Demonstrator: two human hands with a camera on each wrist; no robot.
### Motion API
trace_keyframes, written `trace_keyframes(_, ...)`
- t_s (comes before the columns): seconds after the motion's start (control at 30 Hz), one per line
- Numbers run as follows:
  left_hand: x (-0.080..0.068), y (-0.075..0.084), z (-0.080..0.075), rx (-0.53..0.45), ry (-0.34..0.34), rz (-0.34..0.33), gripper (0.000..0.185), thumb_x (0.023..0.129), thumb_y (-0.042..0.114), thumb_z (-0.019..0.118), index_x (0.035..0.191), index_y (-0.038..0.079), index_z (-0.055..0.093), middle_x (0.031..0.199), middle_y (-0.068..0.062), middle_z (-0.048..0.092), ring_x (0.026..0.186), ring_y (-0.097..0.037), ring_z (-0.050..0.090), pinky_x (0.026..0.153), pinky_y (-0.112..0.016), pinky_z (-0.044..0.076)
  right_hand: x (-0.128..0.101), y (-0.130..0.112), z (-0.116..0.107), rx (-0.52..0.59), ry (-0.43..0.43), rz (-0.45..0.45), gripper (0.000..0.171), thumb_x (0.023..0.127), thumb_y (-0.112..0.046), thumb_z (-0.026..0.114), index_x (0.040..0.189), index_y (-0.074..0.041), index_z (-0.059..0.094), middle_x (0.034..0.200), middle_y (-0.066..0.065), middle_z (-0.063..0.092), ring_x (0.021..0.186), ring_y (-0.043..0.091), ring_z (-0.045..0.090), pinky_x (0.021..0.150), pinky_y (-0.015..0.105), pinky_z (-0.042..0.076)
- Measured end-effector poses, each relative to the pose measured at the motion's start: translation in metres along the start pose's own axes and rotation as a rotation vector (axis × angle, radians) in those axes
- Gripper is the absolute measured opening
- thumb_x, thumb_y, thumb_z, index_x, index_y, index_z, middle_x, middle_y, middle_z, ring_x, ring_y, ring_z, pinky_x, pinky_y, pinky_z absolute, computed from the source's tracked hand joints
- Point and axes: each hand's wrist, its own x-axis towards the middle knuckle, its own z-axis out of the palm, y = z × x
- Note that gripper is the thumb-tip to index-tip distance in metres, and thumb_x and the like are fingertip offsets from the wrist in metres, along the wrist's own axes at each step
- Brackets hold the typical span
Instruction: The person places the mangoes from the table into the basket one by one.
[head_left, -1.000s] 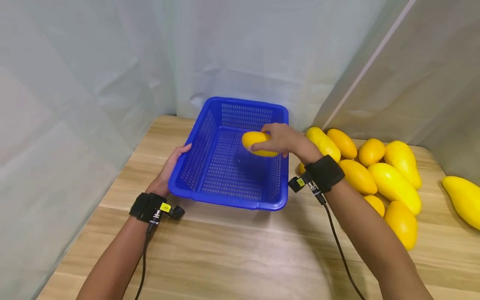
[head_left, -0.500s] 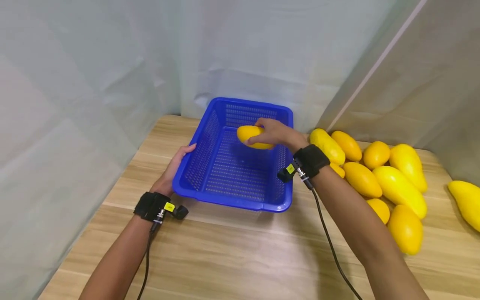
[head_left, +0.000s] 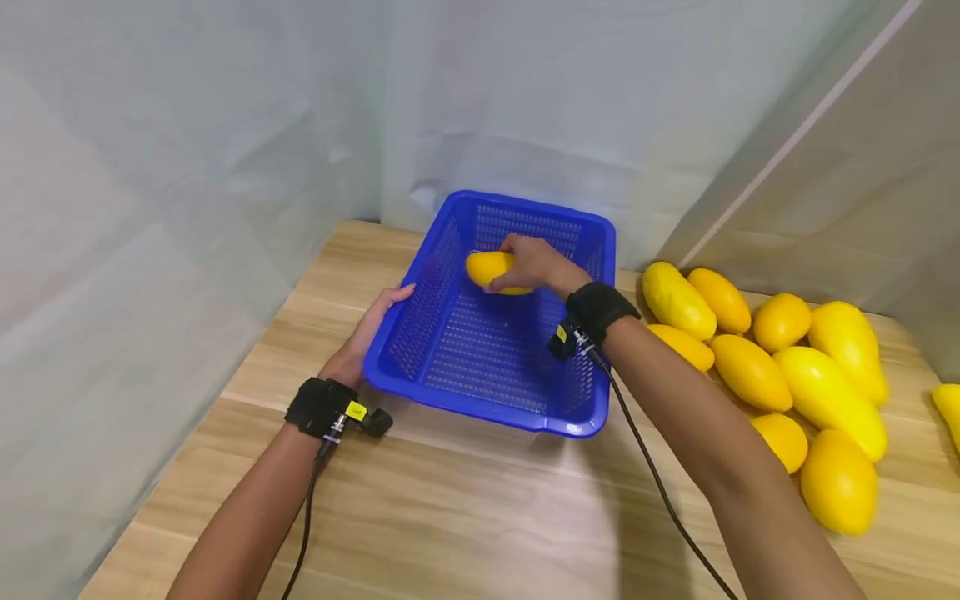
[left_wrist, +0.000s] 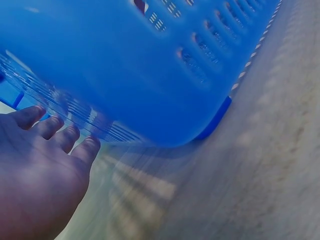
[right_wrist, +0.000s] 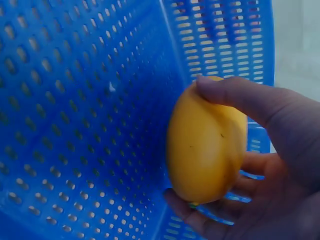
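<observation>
In the head view, a blue plastic basket (head_left: pixel 487 400) with slotted walls stands on the wooden table. My right hand (head_left: pixel 534 265) reaches into its far part and grips a yellow mango (head_left: pixel 489 268). The right wrist view shows the thumb over the top of this mango (right_wrist: pixel 205 142) and the fingers curled beneath it, close to a slotted wall. At the basket's left side is my left hand (head_left: pixel 369 327), its thumb at the rim. In the left wrist view its fairly straight fingers (left_wrist: pixel 65 137) touch the outer wall.
Several yellow mangoes (head_left: pixel 828 400) lie grouped on the table right of the basket, with one more (head_left: pixel 948 408) at the right picture edge. Pale sheeting (head_left: pixel 525 100) hangs behind and beside the table (head_left: pixel 450 517). Each wrist carries a black strap (head_left: pixel 600 310) with a cable.
My right hand has carried the mango left and deeper toward the basket's far end. My left hand stays at the basket's left side. The head view has shifted, sliding the scene rightward.
</observation>
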Motion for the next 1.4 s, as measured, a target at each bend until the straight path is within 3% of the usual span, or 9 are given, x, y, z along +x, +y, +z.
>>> trace_keyframes(0.3,-0.008,0.002,0.003,0.031,0.011,0.017,0.064,0.106,0.053,0.034,0.161,0.025,0.021,0.149,-0.022,0.036,0.116,-0.029,0.051,0.087,-0.038,0.049,0.021,-0.004,0.015,-0.074,0.186,-0.017,0.068,0.081,-0.030,0.086,0.135,-0.004,0.052,0.127,0.017,0.057,0.110,0.031,0.056,0.094,0.045,0.048)
trace_keyframes(0.53,-0.016,0.001,-0.001,0.005,0.001,0.000,0.064,0.106,0.053,0.032,0.161,0.023,0.020,0.139,-0.017,0.044,0.110,-0.025,0.055,0.083,-0.036,0.051,0.029,-0.011,0.031,-0.131,0.268,0.040,0.069,0.081,-0.037,0.086,0.137,-0.012,0.054,0.129,0.017,0.049,0.114,0.031,0.051,0.093,0.046,0.049)
trace_keyframes(0.77,-0.022,0.004,-0.004,-0.014,-0.005,-0.014,0.065,0.106,0.054,0.034,0.161,0.020,0.022,0.133,-0.014,0.050,0.104,-0.023,0.058,0.079,-0.035,0.052,0.030,-0.017,0.036,-0.184,0.365,0.033,0.068,0.079,-0.038,0.087,0.133,-0.012,0.056,0.128,0.017,0.046,0.115,0.032,0.044,0.092,0.046,0.046)
trace_keyframes(1.0,-0.031,0.001,-0.010,0.002,-0.008,0.000,0.063,0.107,0.052,0.033,0.162,0.022,0.020,0.141,-0.016,0.048,0.111,-0.025,0.058,0.084,-0.038,0.053,0.029,-0.024,0.042,-0.215,0.375,0.007,0.067,0.080,-0.041,0.087,0.131,-0.011,0.058,0.126,0.017,0.048,0.116,0.033,0.043,0.096,0.046,0.039)
trace_keyframes(1.17,-0.028,0.001,-0.013,0.006,-0.019,0.018,0.065,0.107,0.053,0.034,0.162,0.021,0.020,0.139,-0.015,0.050,0.110,-0.025,0.059,0.084,-0.038,0.053,0.022,-0.031,0.030,-0.189,0.392,0.023,0.059,0.088,-0.044,0.077,0.132,-0.009,0.059,0.123,0.017,0.046,0.114,0.033,0.038,0.093,0.043,0.037)
trace_keyframes(1.4,-0.029,0.000,-0.008,0.032,0.001,-0.055,0.063,0.107,0.052,0.031,0.162,0.023,0.021,0.146,-0.019,0.042,0.115,-0.027,0.055,0.086,-0.038,0.051,-0.011,-0.036,0.015,-0.117,0.277,0.111,0.057,0.097,-0.049,0.062,0.139,-0.011,0.057,0.141,0.017,0.044,0.128,0.035,0.035,0.105,0.050,0.035)
